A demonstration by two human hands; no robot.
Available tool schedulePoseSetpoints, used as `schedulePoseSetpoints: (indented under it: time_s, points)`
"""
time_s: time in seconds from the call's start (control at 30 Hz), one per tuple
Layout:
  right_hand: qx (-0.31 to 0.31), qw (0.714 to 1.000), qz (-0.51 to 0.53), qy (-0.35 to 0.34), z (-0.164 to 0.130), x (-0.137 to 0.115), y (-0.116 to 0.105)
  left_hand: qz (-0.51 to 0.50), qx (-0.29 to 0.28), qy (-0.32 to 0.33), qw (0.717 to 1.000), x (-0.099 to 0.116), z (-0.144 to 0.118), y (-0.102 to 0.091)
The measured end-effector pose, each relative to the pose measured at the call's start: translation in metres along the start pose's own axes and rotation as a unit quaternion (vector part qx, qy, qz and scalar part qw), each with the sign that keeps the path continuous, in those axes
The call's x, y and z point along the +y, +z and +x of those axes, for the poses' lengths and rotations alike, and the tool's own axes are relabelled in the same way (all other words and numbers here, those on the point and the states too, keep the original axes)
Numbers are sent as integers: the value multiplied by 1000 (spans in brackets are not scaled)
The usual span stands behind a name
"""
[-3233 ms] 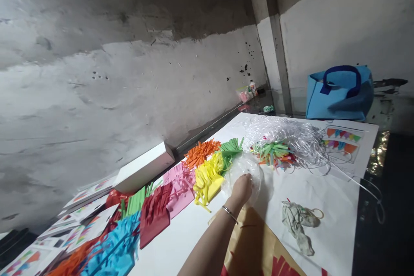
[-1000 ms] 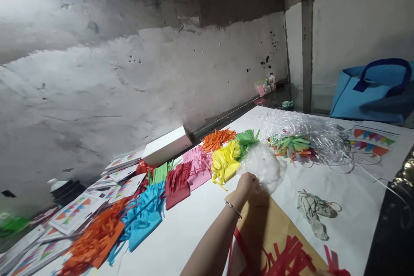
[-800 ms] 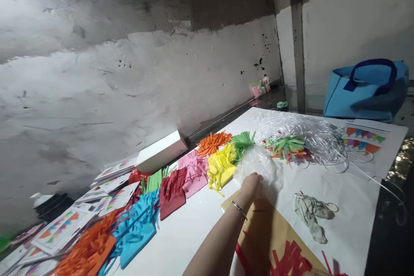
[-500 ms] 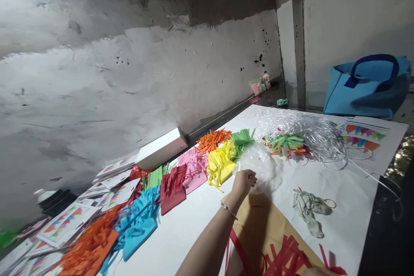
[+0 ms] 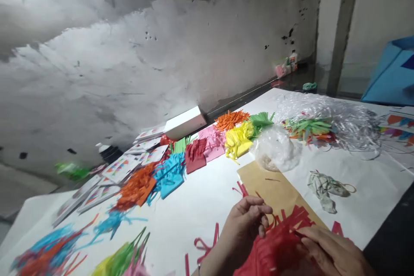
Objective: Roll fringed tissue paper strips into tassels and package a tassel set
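In the head view, both hands meet at the near edge of the tabletop (image 5: 194, 207), which is covered in white paper. The left hand (image 5: 241, 228) has its fingers curled in a narrow grip on the top of the red fringed paper (image 5: 278, 246), pinching some of its strips. The right hand (image 5: 333, 252) lies flat on the same paper's right side, fingers pressed against it; whether it grips is not clear. The red fringed paper is a crumpled sheet cut into many narrow strips, some curling loose, and it lies partly over the near end of a brown paper sheet (image 5: 274, 185). Just beyond the brown paper sheet sits a clear plastic bag (image 5: 276, 153). Left of that bag runs a row of yellow, pink, red, blue and orange fringed papers.
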State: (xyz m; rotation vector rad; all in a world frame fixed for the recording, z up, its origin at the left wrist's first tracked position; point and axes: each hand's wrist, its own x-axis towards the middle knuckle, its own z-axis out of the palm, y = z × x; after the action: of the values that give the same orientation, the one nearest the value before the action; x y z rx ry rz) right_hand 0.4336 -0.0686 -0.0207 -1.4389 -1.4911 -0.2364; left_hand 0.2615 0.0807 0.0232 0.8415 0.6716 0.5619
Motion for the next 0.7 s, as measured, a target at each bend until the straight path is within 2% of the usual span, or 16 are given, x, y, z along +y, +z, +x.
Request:
schedulePoseSetpoints:
  time_s: [0.13, 0.23, 0.33, 0.5, 0.6, 0.7]
  points:
    - [-50, 996, 59, -35, 13, -33, 14, -99, 23, 76, 992, -23, -48, -4]
    - [-84, 989, 110, -48, 17, -60, 31, -118, 58, 129, 983, -34, -73, -11]
    - [-128, 979, 155, -32, 15, -82, 46, -119, 92, 169, 974, -41, -90, -19]
    - [-153, 974, 165, -29, 14, -100, 56, -42, 162, 196, 966, -47, -110, -32]
    - [-181, 969, 157, -57, 18, -99, 53, 16, 148, 207, 967, -49, -117, -41]
    - [-246, 954, 149, -86, 23, -94, 48, 74, 124, 213, 966, -49, -123, -48]
